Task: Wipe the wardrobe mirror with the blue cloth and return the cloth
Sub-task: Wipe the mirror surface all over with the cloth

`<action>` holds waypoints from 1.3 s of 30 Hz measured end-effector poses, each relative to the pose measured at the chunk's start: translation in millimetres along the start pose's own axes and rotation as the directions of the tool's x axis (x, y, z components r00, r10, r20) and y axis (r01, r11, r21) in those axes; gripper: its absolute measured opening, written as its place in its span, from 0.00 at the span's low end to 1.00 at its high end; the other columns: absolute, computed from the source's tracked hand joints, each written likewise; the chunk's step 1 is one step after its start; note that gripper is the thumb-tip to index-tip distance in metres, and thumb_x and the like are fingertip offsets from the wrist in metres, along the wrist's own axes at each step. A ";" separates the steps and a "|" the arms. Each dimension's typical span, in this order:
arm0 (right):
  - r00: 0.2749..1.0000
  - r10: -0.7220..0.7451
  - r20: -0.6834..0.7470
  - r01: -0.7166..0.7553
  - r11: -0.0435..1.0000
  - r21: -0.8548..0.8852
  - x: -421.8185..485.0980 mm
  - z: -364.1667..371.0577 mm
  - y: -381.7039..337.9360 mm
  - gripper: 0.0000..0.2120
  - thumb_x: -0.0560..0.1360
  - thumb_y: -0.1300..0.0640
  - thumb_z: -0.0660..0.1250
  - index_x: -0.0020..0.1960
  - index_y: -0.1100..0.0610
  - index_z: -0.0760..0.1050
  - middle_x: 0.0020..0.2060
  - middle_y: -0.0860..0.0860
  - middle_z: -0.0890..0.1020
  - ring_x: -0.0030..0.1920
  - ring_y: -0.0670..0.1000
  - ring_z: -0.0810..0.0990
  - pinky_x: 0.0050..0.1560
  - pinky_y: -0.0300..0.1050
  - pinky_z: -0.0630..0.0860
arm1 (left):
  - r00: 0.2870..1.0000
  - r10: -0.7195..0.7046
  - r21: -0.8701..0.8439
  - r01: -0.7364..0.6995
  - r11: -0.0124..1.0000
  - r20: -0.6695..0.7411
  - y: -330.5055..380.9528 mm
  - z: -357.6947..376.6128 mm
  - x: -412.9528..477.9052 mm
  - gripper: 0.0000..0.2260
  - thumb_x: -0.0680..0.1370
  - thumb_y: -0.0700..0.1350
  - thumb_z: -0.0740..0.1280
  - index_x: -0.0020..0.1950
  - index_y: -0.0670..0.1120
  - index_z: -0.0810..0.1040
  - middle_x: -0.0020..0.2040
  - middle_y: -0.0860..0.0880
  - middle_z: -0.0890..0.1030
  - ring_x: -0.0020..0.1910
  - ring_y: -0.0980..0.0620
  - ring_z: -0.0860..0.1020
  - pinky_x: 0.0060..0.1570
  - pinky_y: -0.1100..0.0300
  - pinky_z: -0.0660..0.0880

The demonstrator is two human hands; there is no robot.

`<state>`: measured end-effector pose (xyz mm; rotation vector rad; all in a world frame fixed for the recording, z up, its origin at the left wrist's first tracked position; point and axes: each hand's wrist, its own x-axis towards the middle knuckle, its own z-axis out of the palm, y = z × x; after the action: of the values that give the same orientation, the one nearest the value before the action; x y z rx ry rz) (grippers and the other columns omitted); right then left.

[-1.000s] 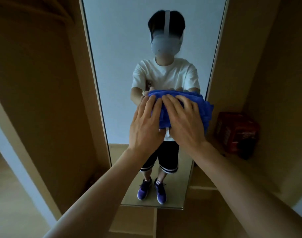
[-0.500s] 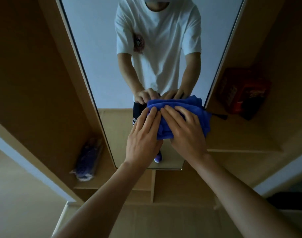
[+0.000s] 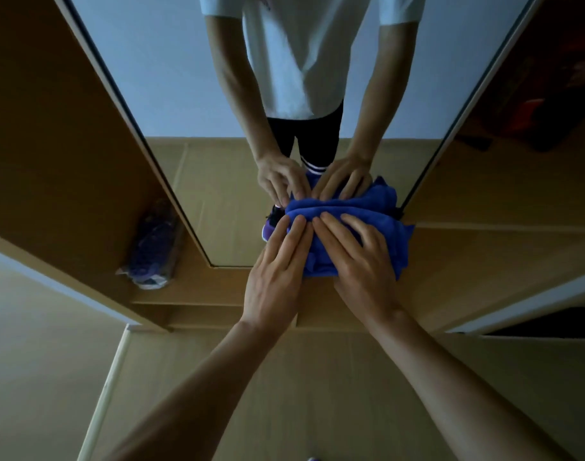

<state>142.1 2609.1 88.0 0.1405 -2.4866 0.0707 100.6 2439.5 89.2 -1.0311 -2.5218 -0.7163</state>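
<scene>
Blue cloth [image 3: 344,207], bunched, sits pressed to the wardrobe mirror [image 3: 171,78] near its lower corner under the flat, straight-fingered left hand [image 3: 274,271] and right hand [image 3: 361,264]; unpinched, it could slip off the bottom edge.

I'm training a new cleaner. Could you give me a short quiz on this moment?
1. True or false: the left hand and right hand both press the blue cloth with straight fingers.
2. Where on the mirror is the cloth? A top edge; B lower right corner; C left edge.
3. Fill in: the wrapped bundle lies on the shelf to the mirror's ____.
Key: 1 true; 2 B; 3 left.
</scene>
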 end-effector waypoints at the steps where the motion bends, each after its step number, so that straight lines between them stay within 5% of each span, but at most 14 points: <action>1: 1.000 0.000 0.007 -0.001 1.000 0.003 -6.2 8.2 -0.6 0.22 0.81 0.62 0.60 0.75 0.56 0.69 0.73 0.51 0.73 0.70 0.57 0.71 0.70 0.54 0.68 | 1.000 -0.015 -0.012 0.015 1.000 0.016 -3.0 8.5 -5.4 0.33 0.76 0.39 0.76 0.78 0.38 0.67 0.79 0.41 0.67 0.79 0.40 0.65 0.66 0.45 0.77; 13: 0.980 0.079 0.183 -0.087 0.996 0.035 -85.0 99.0 -8.5 0.23 0.79 0.61 0.66 0.74 0.57 0.72 0.70 0.52 0.76 0.68 0.57 0.74 0.68 0.55 0.71 | 0.973 -0.160 -0.131 0.183 0.974 0.167 -29.3 102.1 -64.3 0.29 0.78 0.37 0.73 0.77 0.37 0.68 0.78 0.41 0.68 0.79 0.42 0.64 0.68 0.44 0.75; 17: 0.954 0.157 0.255 -0.182 0.980 0.078 -95.5 110.9 -13.4 0.26 0.76 0.62 0.66 0.73 0.57 0.71 0.70 0.52 0.76 0.69 0.56 0.72 0.70 0.54 0.69 | 0.953 -0.194 -0.149 0.231 0.961 0.232 -35.1 115.7 -71.1 0.29 0.80 0.39 0.71 0.79 0.40 0.66 0.80 0.44 0.66 0.81 0.46 0.60 0.73 0.53 0.70; 23: 0.791 0.177 0.586 -0.309 0.942 0.133 -104.4 85.7 -18.5 0.30 0.73 0.64 0.69 0.74 0.52 0.70 0.70 0.48 0.75 0.69 0.53 0.73 0.70 0.52 0.69 | 0.897 -0.232 -0.120 0.296 0.948 0.376 -15.2 93.1 -75.5 0.25 0.76 0.39 0.69 0.73 0.44 0.73 0.73 0.50 0.72 0.70 0.50 0.72 0.56 0.55 0.79; 29: 0.877 0.233 0.421 -0.268 0.963 0.026 -78.7 15.1 -18.6 0.27 0.72 0.52 0.64 0.71 0.51 0.72 0.68 0.49 0.77 0.63 0.55 0.75 0.63 0.55 0.72 | 0.946 -0.153 -0.187 0.212 0.959 0.287 13.4 31.1 -50.6 0.18 0.76 0.38 0.70 0.65 0.42 0.75 0.73 0.48 0.73 0.69 0.50 0.73 0.49 0.57 0.79; 32: 0.897 0.276 0.345 -0.279 0.959 -0.041 -55.9 -24.2 -16.1 0.33 0.68 0.54 0.75 0.71 0.51 0.70 0.66 0.50 0.77 0.60 0.56 0.75 0.61 0.55 0.74 | 0.965 -0.106 -0.185 0.152 0.971 0.241 25.8 -6.2 -30.4 0.16 0.76 0.39 0.70 0.64 0.41 0.75 0.72 0.47 0.73 0.62 0.47 0.78 0.48 0.54 0.80; 39: 0.950 0.208 0.232 -0.196 0.978 -0.078 0.9 -117.2 -15.6 0.32 0.70 0.55 0.74 0.72 0.51 0.69 0.66 0.50 0.77 0.63 0.55 0.74 0.64 0.54 0.72 | 0.993 0.002 -0.213 0.024 0.977 0.121 47.5 -84.9 8.3 0.18 0.78 0.44 0.69 0.66 0.43 0.72 0.76 0.48 0.70 0.67 0.46 0.77 0.53 0.56 0.79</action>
<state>213.7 2603.5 181.9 -0.1378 -2.7342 0.0767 137.9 2425.7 178.4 -1.1638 -2.5975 -0.9744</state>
